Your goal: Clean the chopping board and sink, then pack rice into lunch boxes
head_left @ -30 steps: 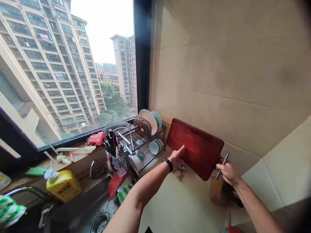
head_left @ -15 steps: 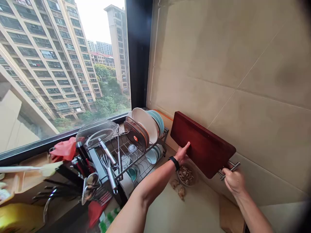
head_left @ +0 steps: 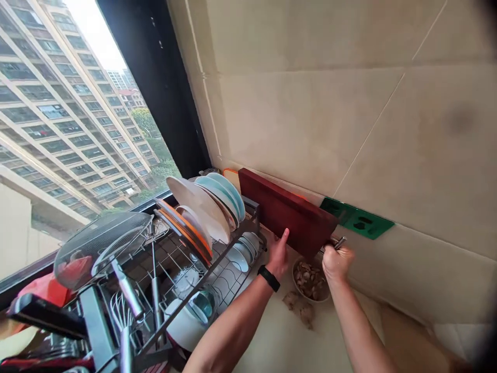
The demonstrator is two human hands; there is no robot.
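A dark red cutting board [head_left: 287, 212] stands on its long edge near the tiled wall, just right of the dish rack. My left hand [head_left: 278, 255] holds its lower edge, thumb up against the front face and the other fingers mostly hidden beneath. At the right end, my right hand [head_left: 337, 260] is closed around the board's metal handle [head_left: 340, 242]. Below the board sits a bowl of pale brown chopped pieces [head_left: 310, 280], and a few knobbly ginger-like lumps [head_left: 298, 308] lie beside it on the counter.
The wire dish rack [head_left: 229, 248] holds plates [head_left: 202, 204], small bowls [head_left: 244, 251] and a whisk [head_left: 122, 316]. Mesh strainers [head_left: 103, 243] lie across its left part, beside a black-handled knife [head_left: 48, 315]. A green board [head_left: 357, 223] leans low along the wall behind.
Both hands have moved the cutting board left and back, close to the wall beside the rack. My view has turned right, and a green board now shows behind.
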